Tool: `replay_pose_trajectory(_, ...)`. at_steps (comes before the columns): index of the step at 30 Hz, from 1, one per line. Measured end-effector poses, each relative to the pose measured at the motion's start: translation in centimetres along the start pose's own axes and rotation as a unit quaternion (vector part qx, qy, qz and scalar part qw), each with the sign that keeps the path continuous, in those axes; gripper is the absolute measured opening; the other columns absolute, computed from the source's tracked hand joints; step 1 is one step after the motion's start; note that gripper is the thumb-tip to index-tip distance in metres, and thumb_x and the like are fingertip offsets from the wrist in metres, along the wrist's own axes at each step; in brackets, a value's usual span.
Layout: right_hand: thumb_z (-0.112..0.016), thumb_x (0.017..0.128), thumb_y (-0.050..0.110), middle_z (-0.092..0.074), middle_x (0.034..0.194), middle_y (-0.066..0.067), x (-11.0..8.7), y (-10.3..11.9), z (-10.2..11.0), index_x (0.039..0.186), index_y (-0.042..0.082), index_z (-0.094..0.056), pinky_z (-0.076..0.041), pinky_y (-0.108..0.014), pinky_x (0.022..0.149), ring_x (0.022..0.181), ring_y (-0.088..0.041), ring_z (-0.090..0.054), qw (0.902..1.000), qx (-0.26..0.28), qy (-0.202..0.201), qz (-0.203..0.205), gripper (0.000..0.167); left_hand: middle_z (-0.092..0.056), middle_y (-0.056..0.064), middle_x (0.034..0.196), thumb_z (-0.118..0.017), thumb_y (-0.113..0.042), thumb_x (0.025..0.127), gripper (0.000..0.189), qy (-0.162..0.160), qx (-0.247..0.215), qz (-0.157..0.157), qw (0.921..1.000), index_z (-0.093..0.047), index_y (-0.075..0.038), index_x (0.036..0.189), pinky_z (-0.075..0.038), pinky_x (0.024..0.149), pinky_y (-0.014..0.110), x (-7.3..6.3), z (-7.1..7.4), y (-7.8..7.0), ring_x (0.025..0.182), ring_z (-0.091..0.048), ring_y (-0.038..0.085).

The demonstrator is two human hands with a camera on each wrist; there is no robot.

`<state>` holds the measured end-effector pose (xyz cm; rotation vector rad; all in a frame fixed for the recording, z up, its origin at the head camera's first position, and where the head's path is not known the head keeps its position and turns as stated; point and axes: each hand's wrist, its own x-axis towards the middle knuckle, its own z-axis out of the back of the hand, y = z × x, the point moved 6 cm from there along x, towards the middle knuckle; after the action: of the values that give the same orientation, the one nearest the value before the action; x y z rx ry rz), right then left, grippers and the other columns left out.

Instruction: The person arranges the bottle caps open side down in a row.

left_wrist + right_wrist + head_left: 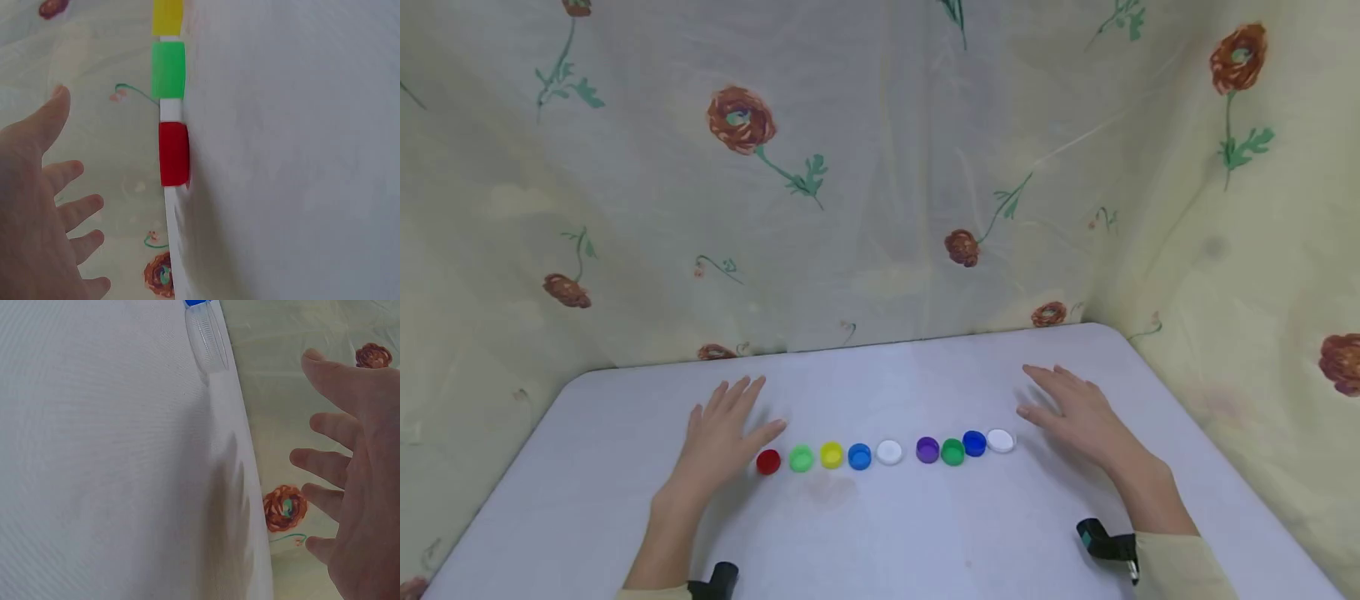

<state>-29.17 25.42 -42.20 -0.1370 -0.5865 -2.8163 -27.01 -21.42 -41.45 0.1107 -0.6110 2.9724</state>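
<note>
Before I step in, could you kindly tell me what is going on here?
Nothing is being handled right now. A person's left hand hovers near the red cap, and the right hand near the clear cap. Those two stand at opposite ends of a row of nine small caps on the white table.

Right hand is over on the right side, thumb up top and the fingers spread apart, kinda pointing left. Behind it there's a pale cloth with brownish-orange flowers, one peeking out above the thumb. White tabletop takes up the left, with a soft finger-shaped shadow on it. Up top, a clear ribbed cap sits right by a blue cap that's mostly cut off.
</note>
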Motion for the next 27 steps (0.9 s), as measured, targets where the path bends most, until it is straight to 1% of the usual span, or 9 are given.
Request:
replay_pose_trajectory(4,-0.057,0.096,0.051,-0.043,0.153,-0.022,0.0,0.0,0.0,0.15,0.008,-0.041,-0.021,-0.07,0.112,0.144,-0.05,-0.028,1.0,-0.003,0.004,0.002,0.071,-0.031,0.015,0.161,-0.056,-0.063,0.091,0.082,0.001,0.003,-0.011,0.9999,-0.03,-0.022,0.156,-0.009,0.115,0.073,0.5,-0.7,-1.2,0.152,-0.016,0.043)
replay_pose_trajectory(11,-0.061,0.094,0.05,-0.045,0.151,-0.023,-0.1,-0.3,0.2,0.149,0.008,-0.044,-0.023,-0.07,0.111,0.143,-0.05,-0.032,1.0,-0.003,0.007,0.006,0.071,-0.036,0.012,0.16,-0.055,-0.067,0.09,0.081,0.011,0.004,-0.035,0.9993,-0.034,-0.024,0.155,-0.012,0.114,0.073,1.3,-1.9,-2.9,0.152,-0.021,0.041)
replay_pose_trajectory(17,-0.063,0.092,0.051,-0.045,0.151,-0.022,-0.6,-0.5,0.2,0.148,0.012,-0.045,-0.024,-0.07,0.111,0.142,-0.049,-0.033,0.9998,0.009,0.016,-0.002,0.071,-0.038,0.012,0.159,-0.056,-0.063,0.091,0.076,0.025,0.013,-0.037,0.9989,-0.037,-0.024,0.154,-0.014,0.115,0.072,1.7,-2.5,-4.1,0.151,-0.023,0.04)
replay_pose_trajectory(23,-0.065,0.092,0.05,-0.05,0.149,-0.019,-0.6,-0.5,0.5,0.146,0.013,-0.049,-0.027,-0.069,0.11,0.141,-0.049,-0.036,0.9998,0.008,0.016,0.009,0.068,-0.039,0.01,0.159,-0.057,-0.064,0.09,0.077,0.03,0.004,-0.051,0.9982,-0.038,-0.024,0.153,-0.015,0.117,0.069,2.0,-2.8,-5.7,0.151,-0.025,0.039)
replay_pose_trajectory(27,-0.065,0.091,0.049,-0.052,0.147,-0.02,-0.5,-0.4,0.5,0.146,0.014,-0.05,-0.03,-0.068,0.11,0.139,-0.049,-0.039,0.9997,0.003,0.021,0.01,0.066,-0.039,0.008,0.159,-0.056,-0.066,0.09,0.077,0.034,0.006,-0.052,0.9981,-0.038,-0.026,0.153,-0.016,0.117,0.069,2.4,-3.3,-6.6,0.151,-0.026,0.037)
